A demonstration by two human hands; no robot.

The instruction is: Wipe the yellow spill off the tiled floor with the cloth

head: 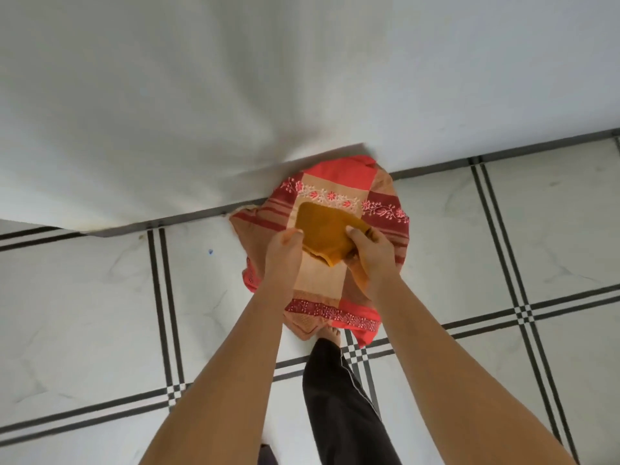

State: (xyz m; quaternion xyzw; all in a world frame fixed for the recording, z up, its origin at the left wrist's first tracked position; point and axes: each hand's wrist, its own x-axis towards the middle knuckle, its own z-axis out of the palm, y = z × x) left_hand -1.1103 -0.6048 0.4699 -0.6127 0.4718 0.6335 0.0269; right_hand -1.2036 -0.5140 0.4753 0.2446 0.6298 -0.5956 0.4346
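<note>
A mustard-yellow cloth [322, 229] is held folded between my two hands, just above a red and tan patterned cloth [335, 193] with embroidered flowers that lies spread on the white tiled floor [100, 297]. My left hand [283, 253] pinches the yellow cloth's left edge. My right hand [369, 253] grips its right side, and a fold hangs down under that hand. Faint yellowish marks [137, 237] show on the floor by the base of the wall, left of the patterned cloth. Whatever lies under the patterned cloth is hidden.
A white wall [302, 78] rises right behind the patterned cloth, with a dark strip along its base. My bare foot [330, 333] and dark trouser leg [339, 404] stand at the cloth's near edge. A small blue speck [210, 252] lies on the tiles to the left.
</note>
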